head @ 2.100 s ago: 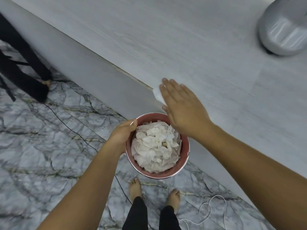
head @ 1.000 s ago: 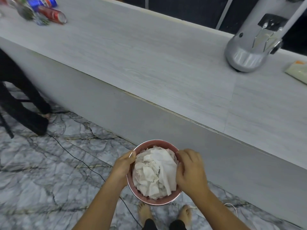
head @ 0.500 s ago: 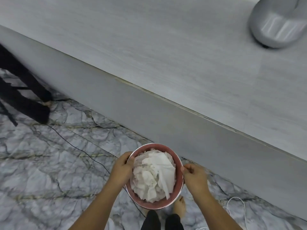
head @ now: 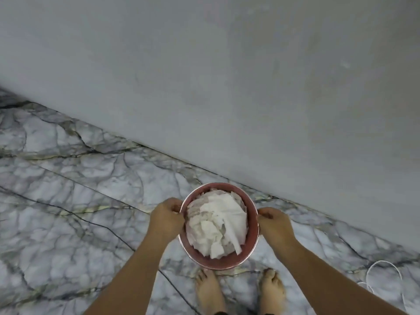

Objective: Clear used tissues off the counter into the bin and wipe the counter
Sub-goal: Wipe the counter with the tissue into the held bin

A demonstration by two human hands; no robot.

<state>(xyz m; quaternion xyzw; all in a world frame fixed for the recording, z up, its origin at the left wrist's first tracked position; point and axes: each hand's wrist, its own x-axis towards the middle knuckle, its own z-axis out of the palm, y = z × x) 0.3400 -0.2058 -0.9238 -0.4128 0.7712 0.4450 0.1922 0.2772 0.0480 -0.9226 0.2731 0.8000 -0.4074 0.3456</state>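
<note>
A round reddish-brown bin (head: pixel 251 241) is low over the marble floor, heaped with crumpled white tissues (head: pixel 216 226). My left hand (head: pixel 167 218) grips the bin's left rim and my right hand (head: pixel 273 225) grips its right rim. The grey front panel of the counter (head: pixel 227 76) fills the upper view; the counter top is out of sight.
My bare feet (head: pixel 210 289) stand just behind the bin on the grey-veined marble floor (head: pixel 68 189). A thin black cable (head: pixel 91 221) crosses the floor at the left and a white cable (head: pixel 384 276) loops at the lower right.
My right hand swept the last tissue off the counter into the bin, then took the right rim. The bin has come down toward the floor and my view has tilted down.
</note>
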